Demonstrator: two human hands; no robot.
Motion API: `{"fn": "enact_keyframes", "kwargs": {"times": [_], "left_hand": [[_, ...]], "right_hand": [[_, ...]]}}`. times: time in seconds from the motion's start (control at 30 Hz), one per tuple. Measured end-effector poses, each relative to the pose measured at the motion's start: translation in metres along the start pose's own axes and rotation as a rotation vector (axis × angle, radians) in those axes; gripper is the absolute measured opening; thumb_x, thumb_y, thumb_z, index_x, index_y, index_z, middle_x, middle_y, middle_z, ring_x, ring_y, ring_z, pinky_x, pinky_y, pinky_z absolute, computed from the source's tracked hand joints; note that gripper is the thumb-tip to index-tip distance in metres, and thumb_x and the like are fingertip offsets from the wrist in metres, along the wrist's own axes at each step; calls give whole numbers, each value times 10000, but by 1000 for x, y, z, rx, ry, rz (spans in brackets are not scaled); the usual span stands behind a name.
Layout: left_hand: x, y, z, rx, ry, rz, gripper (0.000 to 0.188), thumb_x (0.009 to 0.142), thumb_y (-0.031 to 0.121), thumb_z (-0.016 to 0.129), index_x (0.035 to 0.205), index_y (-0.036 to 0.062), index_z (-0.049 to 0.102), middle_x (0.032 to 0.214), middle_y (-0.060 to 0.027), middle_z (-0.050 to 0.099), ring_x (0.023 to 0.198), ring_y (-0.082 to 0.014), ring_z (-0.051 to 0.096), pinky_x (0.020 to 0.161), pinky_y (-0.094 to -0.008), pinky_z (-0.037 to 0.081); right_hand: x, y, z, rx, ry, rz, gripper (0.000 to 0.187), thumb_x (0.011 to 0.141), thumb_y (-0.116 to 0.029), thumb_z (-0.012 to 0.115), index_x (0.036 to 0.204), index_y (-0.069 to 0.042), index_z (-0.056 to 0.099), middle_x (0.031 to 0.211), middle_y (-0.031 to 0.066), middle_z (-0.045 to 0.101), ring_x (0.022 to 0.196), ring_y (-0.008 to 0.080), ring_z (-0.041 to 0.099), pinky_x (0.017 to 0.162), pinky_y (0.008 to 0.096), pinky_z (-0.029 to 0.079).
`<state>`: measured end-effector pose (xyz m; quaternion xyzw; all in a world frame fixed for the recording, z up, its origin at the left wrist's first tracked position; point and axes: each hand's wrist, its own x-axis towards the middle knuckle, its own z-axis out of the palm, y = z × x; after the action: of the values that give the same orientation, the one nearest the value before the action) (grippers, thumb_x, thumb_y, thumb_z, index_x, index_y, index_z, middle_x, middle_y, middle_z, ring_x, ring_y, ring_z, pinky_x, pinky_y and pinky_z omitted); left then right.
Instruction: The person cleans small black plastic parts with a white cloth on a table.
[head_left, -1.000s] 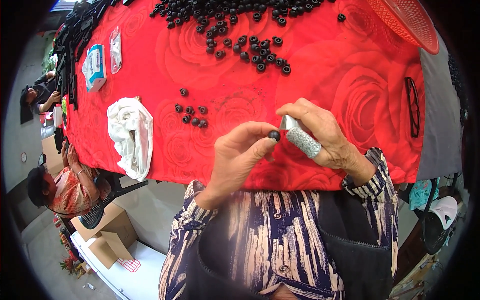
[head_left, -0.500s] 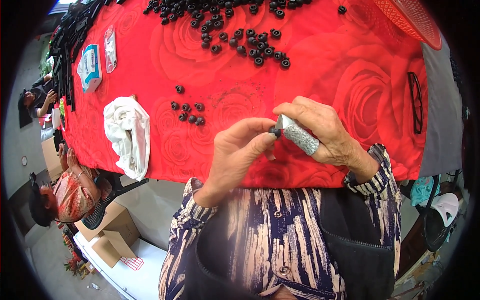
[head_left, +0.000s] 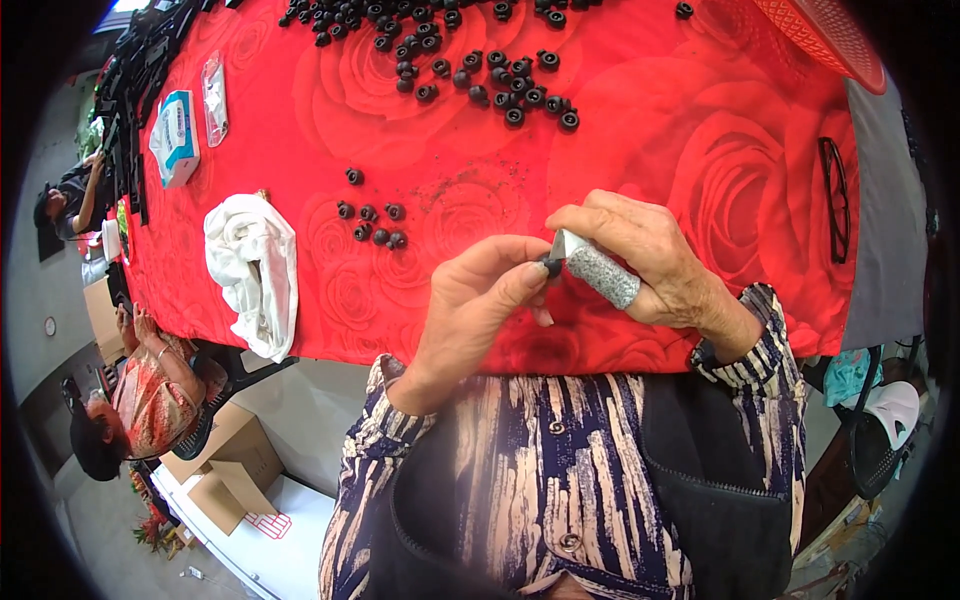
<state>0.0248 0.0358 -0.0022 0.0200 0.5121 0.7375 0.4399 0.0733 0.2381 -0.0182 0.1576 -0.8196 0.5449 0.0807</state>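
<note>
Between the thumb and fingers of my left hand [head_left: 480,300] is pinched a small round black part [head_left: 551,267], mostly covered by the fingertips. My right hand [head_left: 650,255] is closed round a short knife [head_left: 601,277] whose handle is wrapped in silvery speckled tape. The knife's blade touches the black part or lies right against it. Left of my hands a small group of similar black parts [head_left: 381,236] lies on the red cloth. A much larger loose pile of them [head_left: 521,85] spreads along the far side.
A white cloth [head_left: 250,265] lies at the left, with a tissue box [head_left: 176,140] and a clear packet [head_left: 215,100] beyond. Long black pieces [head_left: 125,130] line the far left edge. Glasses [head_left: 833,200] and a red basket [head_left: 825,40] are at the right. Two people sit at left.
My hands keep almost the same pose, knife against the black part. The view has shifted slightly, and the people at the left have moved a little.
</note>
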Motion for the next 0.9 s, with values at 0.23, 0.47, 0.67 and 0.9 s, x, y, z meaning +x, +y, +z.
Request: {"fn": "enact_keyframes", "kwargs": {"times": [0.23, 0.47, 0.67, 0.9], "left_hand": [[1, -1, 0, -232, -59, -101, 217, 939, 102, 535, 1115, -23, 556, 976, -85, 622, 847, -135, 610, 630, -285, 537], [3, -4, -1, -401, -97, -164, 196, 944, 86, 525, 1104, -23, 557, 942, -80, 612, 841, -141, 604, 630, -280, 538], [0, -10, 2, -440, -48, -133, 202, 943, 93, 528, 1099, -31, 559, 925, -93, 620, 777, -125, 593, 618, -274, 533], [2, -9, -1, -438, 22, -44, 195, 935, 89, 541, 1086, -28, 575, 879, -86, 620, 705, -111, 571, 631, -282, 538]], "right_hand": [[-1, 3, 0, 77, -29, 26, 293, 761, -115, 643, 1032, -28, 573, 769, 104, 551, 687, 293, 584, 574, 377, 447], [-1, 4, 0, 61, -18, 20, 310, 748, -113, 653, 1035, -32, 571, 767, 101, 548, 676, 290, 580, 567, 376, 445], [-3, 0, 1, -75, -9, -66, 390, 749, -58, 641, 1123, 21, 564, 767, 118, 549, 636, 256, 568, 558, 345, 447], [1, -5, -2, -81, 55, -86, 460, 708, -77, 703, 1140, 5, 565, 764, 103, 553, 647, 247, 573, 557, 354, 471]]}}
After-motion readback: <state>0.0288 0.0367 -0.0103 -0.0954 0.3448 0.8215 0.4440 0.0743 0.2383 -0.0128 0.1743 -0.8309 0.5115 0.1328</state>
